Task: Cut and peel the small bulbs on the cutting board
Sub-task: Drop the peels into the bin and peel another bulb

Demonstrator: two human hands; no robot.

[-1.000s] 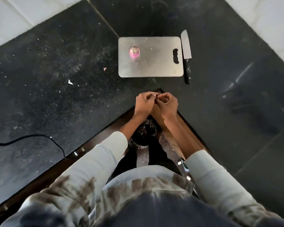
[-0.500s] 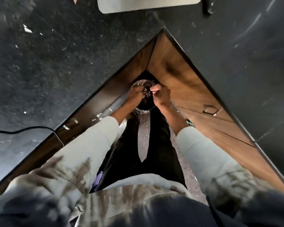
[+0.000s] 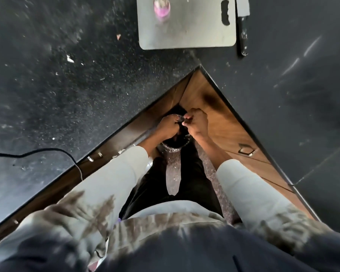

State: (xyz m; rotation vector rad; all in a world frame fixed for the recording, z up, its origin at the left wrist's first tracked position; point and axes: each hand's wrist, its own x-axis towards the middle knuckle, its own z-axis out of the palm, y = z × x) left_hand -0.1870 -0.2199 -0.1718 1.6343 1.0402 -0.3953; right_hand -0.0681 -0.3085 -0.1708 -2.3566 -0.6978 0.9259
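A metal cutting board [image 3: 186, 34] lies on the black counter at the top of the view. One pink, partly peeled small bulb [image 3: 161, 7] sits on its far left part. A knife [image 3: 242, 36] lies along the board's right edge. My left hand [image 3: 168, 127] and my right hand [image 3: 197, 122] are held together below the counter's inner corner, above a black bin [image 3: 172, 149]. Their fingertips pinch something small and dark between them, apparently a small bulb; most of it is hidden by my fingers.
The black counter [image 3: 67, 95] wraps around me in an L, dusted with crumbs and peel scraps [image 3: 70, 58]. A black cable [image 3: 47, 152] trails over its left edge. Wooden drawers with a metal handle [image 3: 246, 151] stand on my right. The bin stands between my feet.
My hands dropped from counter height down over the bin. My head tipped down, then back up a little, so the board and pink bulb show again.
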